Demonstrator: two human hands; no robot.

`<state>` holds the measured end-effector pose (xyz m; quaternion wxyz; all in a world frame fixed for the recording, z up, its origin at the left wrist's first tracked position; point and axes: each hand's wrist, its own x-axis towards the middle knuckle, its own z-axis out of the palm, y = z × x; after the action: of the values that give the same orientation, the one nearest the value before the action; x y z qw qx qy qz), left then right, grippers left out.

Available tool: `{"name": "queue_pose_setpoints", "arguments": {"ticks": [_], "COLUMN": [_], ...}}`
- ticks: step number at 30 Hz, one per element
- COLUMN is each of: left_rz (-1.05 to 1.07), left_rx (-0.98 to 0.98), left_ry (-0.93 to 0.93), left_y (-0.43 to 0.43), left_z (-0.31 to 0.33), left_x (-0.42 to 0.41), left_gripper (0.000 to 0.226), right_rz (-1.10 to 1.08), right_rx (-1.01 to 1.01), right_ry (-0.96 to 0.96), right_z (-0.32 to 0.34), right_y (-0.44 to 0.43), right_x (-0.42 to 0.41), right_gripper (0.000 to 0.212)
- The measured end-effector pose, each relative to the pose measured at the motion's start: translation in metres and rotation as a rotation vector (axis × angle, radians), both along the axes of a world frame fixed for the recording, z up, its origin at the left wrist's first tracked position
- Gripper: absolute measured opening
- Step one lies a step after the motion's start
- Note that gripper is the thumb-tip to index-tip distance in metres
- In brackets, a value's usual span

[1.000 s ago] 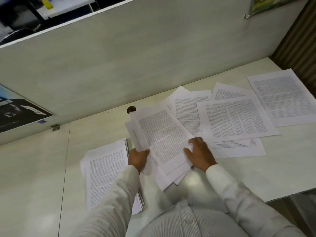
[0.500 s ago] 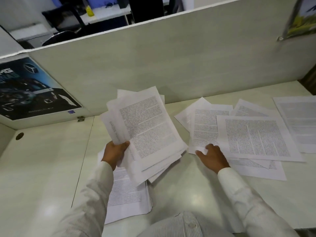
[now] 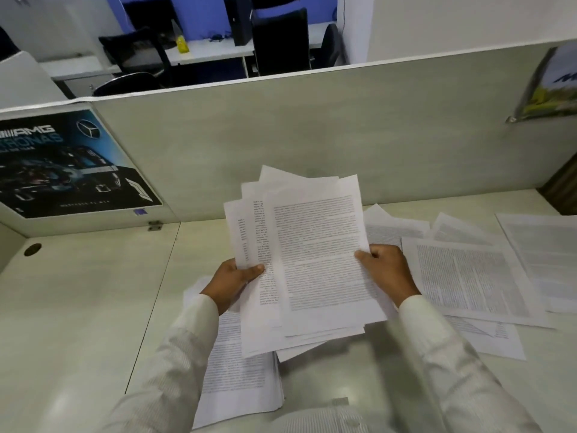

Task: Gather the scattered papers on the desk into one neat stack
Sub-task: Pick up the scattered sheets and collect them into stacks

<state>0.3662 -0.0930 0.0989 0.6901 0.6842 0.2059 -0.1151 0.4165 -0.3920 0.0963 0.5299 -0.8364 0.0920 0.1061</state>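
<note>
Obs., standing by: landmark taken as the flat stack (image 3: 240,379) lying on the tabletop (image 3: 78,307) close in front of the person; a bundle (image 3: 315,260) of printed sheets is held up above the flat stack and a little to its right, tilted face-up toward the person; whether its lower edge touches the flat stack cannot be told. Left hand (image 3: 232,284) pinches the bundle's left edge, thumb on the front, fingers curled behind; right hand (image 3: 385,273) grips the right edge likewise, thumb on the printed face. The bundle is fanned, not squared; several tops and left margins stick out at different angles. Loose sheets (image 3: 468,276) lie overlapping to the right of the flat stack, well apart from it, uncollected; one more sheet (image 3: 543,254) lies further right again. Judgement: gathering is partway done; squaring the bundle looks to be the step in hand. Risks: both grips sit at the edges only, so inner sheets may slide out downward if either pinch loosens; tapping a fanned bundle on the tabletop may crumple the protruding corners; laying it askew on the flat stack would leave a ragged pile; the right sleeve (image 3: 437,339) passes close above the loose sheets nearest the flat stack and could drag them.
</note>
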Motion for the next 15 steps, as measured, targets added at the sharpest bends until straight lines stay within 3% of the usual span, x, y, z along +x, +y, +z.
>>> {"name": "queue_pose_setpoints", "arguments": {"ticks": [3,7,13,15], "left_rz": [-0.008,-0.042,-0.145,-0.156], "left_rx": [-0.053,-0.081,-0.095,-0.115], "left_ry": [0.017,0.034,0.034,0.025], "left_y": [0.005,0.007,-0.001,-0.006], "left_z": [-0.006,-0.009,-0.005,-0.005], "left_x": [-0.004,-0.010,-0.014,-0.015], "left_gripper": [0.029,0.027,0.034,0.033], "right_rz": [-0.027,-0.085,0.102,0.249], "right_rx": [-0.211,-0.621,-0.644,-0.609], "right_ry": [-0.088,-0.425,-0.830,-0.792], "right_z": [0.010,0.028,0.048,0.049], "right_y": [-0.009,-0.013,0.045,0.078], "right_x": [0.007,0.028,0.034,0.020], "right_gripper": [0.024,0.017,0.017,0.018]}}
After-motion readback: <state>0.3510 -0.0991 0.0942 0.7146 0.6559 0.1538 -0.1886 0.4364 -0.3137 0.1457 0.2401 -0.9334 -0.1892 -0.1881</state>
